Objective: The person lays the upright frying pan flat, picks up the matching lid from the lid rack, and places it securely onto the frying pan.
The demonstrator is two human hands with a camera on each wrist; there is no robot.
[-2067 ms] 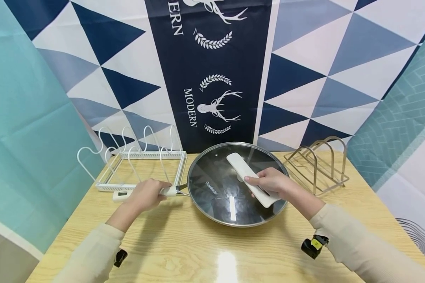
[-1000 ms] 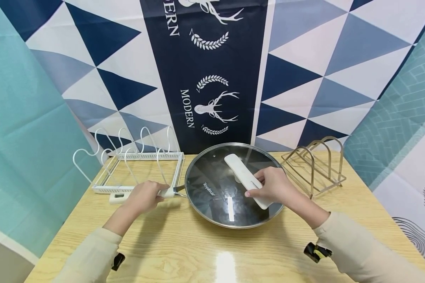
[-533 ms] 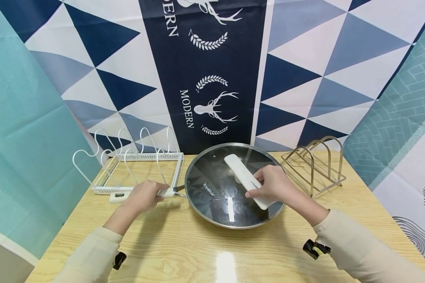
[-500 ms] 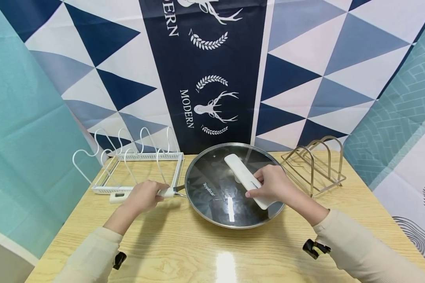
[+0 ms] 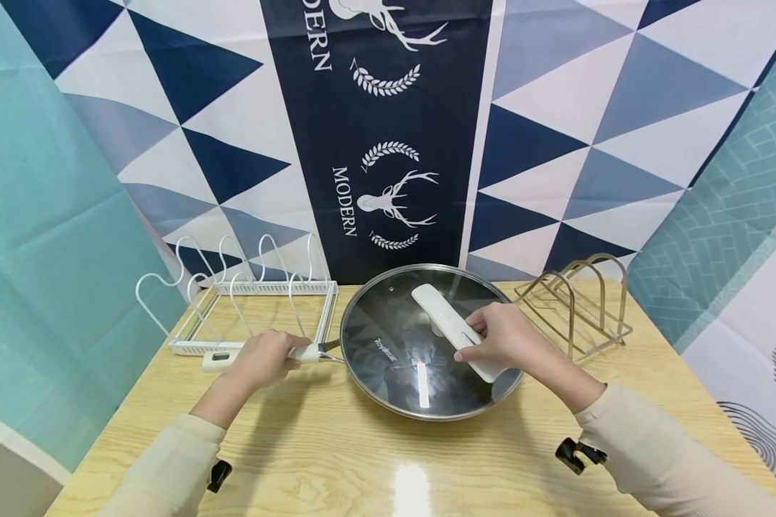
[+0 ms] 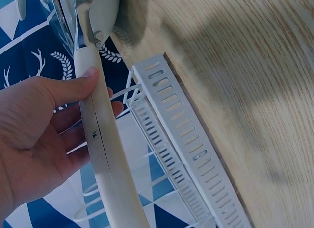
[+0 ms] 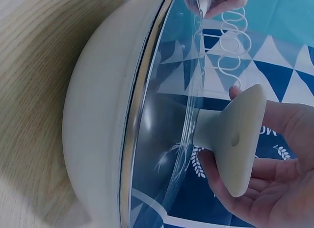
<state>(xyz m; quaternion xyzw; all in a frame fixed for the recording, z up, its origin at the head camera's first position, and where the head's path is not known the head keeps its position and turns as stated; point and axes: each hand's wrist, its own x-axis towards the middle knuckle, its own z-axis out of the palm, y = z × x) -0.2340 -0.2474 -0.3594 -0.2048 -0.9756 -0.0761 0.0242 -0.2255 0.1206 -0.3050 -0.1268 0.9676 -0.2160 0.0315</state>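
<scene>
A cream wok [image 7: 95,115] sits on the table, covered by a clear glass lid [image 5: 378,323] with a metal rim and "Royalstar" lettering. My left hand [image 5: 268,357] grips the wok's long cream handle [image 6: 113,154], thumb on one side and fingers behind it in the left wrist view. On top of the lid is a long, flat cream lid knob [image 5: 438,309], set diagonally. My right hand [image 5: 503,334] holds the near end of this knob between thumb and fingers. In the right wrist view the lid rests on the wok's rim.
A white wire rack [image 5: 332,309] with several curved dividers stands left, just behind the wok handle. To the right is a bronze-coloured wire rack [image 5: 572,316] close to the wok's edge. A patterned cloth [image 5: 388,143] hangs behind the wooden table [image 5: 336,459].
Since the oldest frame, my right hand has shifted slightly toward the near end of the lid knob, its thumb lower. My left hand keeps its grip. The head view has shifted a little.
</scene>
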